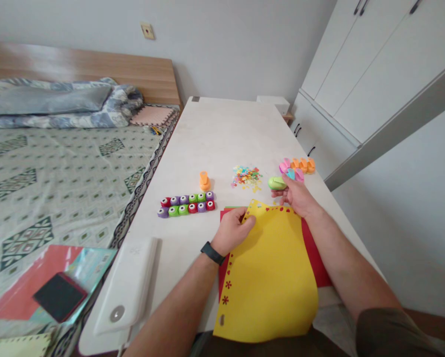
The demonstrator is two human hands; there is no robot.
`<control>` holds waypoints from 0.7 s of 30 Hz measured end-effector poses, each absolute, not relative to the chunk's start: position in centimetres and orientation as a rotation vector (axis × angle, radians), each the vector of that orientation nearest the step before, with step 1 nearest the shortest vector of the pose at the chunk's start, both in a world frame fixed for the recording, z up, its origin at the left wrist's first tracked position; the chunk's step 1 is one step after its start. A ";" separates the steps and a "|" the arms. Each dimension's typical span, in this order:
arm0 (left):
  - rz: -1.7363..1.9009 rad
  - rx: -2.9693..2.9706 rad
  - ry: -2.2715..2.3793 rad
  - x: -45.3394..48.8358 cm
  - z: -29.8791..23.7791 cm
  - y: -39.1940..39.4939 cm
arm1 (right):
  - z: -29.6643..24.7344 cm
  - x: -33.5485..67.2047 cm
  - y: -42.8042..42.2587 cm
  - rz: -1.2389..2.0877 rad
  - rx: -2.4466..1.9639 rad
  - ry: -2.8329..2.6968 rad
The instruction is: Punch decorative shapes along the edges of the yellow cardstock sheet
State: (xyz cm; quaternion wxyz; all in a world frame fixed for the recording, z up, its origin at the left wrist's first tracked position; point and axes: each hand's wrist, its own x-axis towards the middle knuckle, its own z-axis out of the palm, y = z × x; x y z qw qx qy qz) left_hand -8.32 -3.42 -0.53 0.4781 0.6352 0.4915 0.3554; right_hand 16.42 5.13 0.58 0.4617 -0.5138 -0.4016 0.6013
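The left hand lies flat on a yellow card sheet atop red card; the right hand touches a green craft punch, grip unclear. Paper confetti sits at twelve o'clock, more craft punches at eleven, on the counter.

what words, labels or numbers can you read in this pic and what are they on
None can be read. The small print on the teal packet is too small and blurred to read, and the faint mark on the white case is too faint to make out.
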 end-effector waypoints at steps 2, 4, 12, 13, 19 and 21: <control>0.868 1.558 1.206 -8.3 -0.5 -3.4 | 0.7 16.3 5.3 1.493 -1.328 -0.965; 0.875 1.563 1.214 -8.3 -0.6 -3.4 | 0.9 16.2 5.4 1.507 -1.381 -0.939; 0.888 1.570 1.196 -8.3 -1.0 -3.4 | 2.2 15.9 5.6 1.622 -1.442 -0.873; 0.892 1.570 1.200 -8.3 -1.0 -3.4 | 2.3 15.8 5.7 1.638 -1.431 -0.865; 0.923 1.522 1.221 -8.3 -1.1 -3.5 | 2.2 15.8 6.3 1.668 -1.404 -0.813; 0.920 1.529 1.213 -8.3 -1.1 -3.5 | 2.1 15.7 6.4 1.649 -1.410 -0.790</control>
